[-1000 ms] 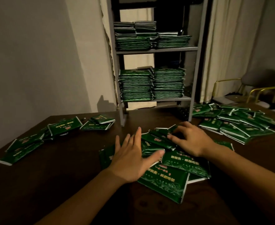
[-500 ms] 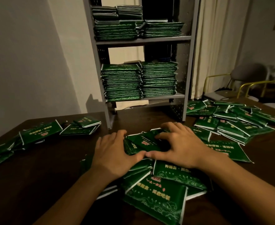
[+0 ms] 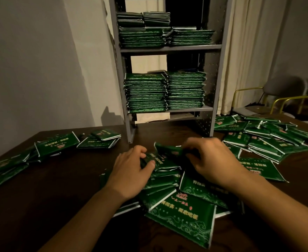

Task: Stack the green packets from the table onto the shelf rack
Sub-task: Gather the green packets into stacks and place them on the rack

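A loose heap of green packets (image 3: pixel 183 210) lies on the dark wooden table (image 3: pixel 58 197) right in front of me. My left hand (image 3: pixel 131 171) grips a small bunch of green packets (image 3: pixel 163 159) at its left side, thumb on top. My right hand (image 3: pixel 209 160) curls its fingers over the right end of the same bunch. Behind the heap stands a grey metal shelf rack (image 3: pixel 217 88). Its lower shelf bears two tall stacks of green packets (image 3: pixel 165 93), and its upper shelf holds lower stacks (image 3: pixel 165 34).
More green packets lie scattered at the table's left (image 3: pixel 56 144) and in a thick spread at its right (image 3: pixel 269 140). A pale wall is at the left, a cream curtain (image 3: pixel 248 51) behind the rack, and chairs with yellow frames (image 3: pixel 284 100) at the far right.
Both hands went from lying flat on the heap to closing in on a bunch of packets at its top. The view moved closer to the rack.
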`<state>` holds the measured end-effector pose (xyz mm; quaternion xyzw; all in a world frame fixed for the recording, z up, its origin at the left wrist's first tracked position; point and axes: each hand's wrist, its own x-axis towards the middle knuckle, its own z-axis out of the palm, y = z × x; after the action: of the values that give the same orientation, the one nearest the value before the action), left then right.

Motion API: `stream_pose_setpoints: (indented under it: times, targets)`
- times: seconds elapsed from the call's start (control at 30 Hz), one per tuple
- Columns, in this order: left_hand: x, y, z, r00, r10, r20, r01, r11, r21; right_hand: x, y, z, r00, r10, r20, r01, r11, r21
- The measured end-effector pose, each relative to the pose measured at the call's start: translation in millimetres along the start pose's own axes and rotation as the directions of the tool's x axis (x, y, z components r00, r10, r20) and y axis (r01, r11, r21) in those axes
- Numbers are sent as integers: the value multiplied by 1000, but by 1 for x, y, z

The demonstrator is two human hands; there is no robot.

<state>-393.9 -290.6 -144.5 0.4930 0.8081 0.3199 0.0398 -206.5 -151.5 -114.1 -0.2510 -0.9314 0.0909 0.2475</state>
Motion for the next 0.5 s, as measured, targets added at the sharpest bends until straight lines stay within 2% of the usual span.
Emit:
stream_pose_setpoints:
  times: [0.07, 0.13, 0.2, 0.27, 0.33, 0.4, 0.43, 0.5]
  targets:
    - [0, 3, -2, 999, 8, -36, -9, 999, -36, 1, 1, -7, 989, 65, -134, -41, 984, 173]
    - [-1, 9, -7, 996, -2, -89, -15, 981, -194, 2, -3, -15, 965, 129, -227, -21, 904, 426]
    - [-3, 17, -14, 992, -26, -127, -31, 903, -429, 3, -9, -21, 960, 133, -245, 60, 759, 648]
    - [-6, 24, -21, 992, -46, -114, -37, 776, -630, 2, -13, -21, 976, 87, -197, 97, 639, 763]
    - [-8, 27, -27, 999, -51, -10, 27, 671, -741, 0, -17, -16, 989, 9, -147, 108, 633, 767]
    - [-11, 32, -30, 996, 15, 93, 60, 654, -754, 0, -19, -7, 990, -29, -141, 121, 696, 707]
    - [-13, 36, -29, 993, 30, 112, 64, 664, -745, 0, -20, -2, 984, -24, -178, 138, 735, 664]
    - [-14, 40, -28, 998, -2, 60, 46, 666, -745, 3, -19, 7, 965, 26, -261, 146, 772, 619]
